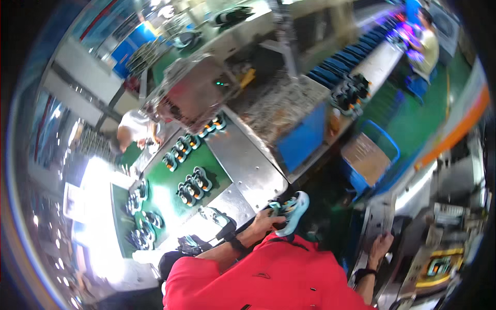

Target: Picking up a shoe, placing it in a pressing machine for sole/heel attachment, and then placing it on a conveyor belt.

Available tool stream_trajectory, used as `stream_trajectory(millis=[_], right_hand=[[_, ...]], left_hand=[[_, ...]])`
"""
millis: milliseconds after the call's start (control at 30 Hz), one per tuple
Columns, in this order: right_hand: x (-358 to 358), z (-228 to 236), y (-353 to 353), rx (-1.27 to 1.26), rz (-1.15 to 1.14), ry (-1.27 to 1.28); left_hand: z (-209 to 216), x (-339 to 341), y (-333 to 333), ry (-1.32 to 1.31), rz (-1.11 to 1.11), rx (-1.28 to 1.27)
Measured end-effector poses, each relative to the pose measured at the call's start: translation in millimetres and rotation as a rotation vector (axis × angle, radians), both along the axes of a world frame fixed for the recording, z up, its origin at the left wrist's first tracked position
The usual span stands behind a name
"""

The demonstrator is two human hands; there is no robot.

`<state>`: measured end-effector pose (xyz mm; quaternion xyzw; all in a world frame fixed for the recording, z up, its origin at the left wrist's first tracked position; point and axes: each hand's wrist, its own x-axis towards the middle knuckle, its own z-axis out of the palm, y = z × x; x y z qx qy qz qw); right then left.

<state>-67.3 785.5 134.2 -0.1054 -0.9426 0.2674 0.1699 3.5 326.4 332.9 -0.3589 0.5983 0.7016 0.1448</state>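
- The left hand [266,221] is closed around a light-blue shoe [292,211], holding it near the picture's middle, just above the person's red shirt [268,276] and off the edge of the tabletop [248,165].
- The shoe sits at about 12 o'clock from that hand, its sole turned outward; the fingers wrap its near end.
- The right hand [381,247], at 3 o'clock from the shoe and well apart from it, rests flat with fingers spread on a grey machine part [380,219]; it grips nothing that can be made out.
- More shoes [194,185] stand in rows on the green belt [165,194] at 9 to 10 o'clock from the held one, and further pairs lie toward 11 o'clock near a shiny hood [194,90].
- A blue crate [369,157] holding a brown box stands on the floor at 2 o'clock.
- Another person [135,129] in white works at the belt's far side, and one more [426,44] sits at the top right.
- Handling it well looks to call for a firm hold by the heel end, the shoe kept level so it does not twist loose, and the other hand steadying against the machine while the shoe travels across the gap.
- The picture is blurred, so finer finger placement cannot be told.
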Motion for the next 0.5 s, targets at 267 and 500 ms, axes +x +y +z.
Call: stream_trajectory(millis=[267, 500], right_hand=[[-224.1, 291.8, -193.1, -0.094, 0.566, 0.291], [-363.9, 518.1, -496.7, 0.286, 1.056, 0.554]], left_hand=[[-111.0, 7.5, -207.4, 0.042, 0.657, -0.152], [-167.5, -13.0, -364.7, 0.184, 0.924, -0.337]])
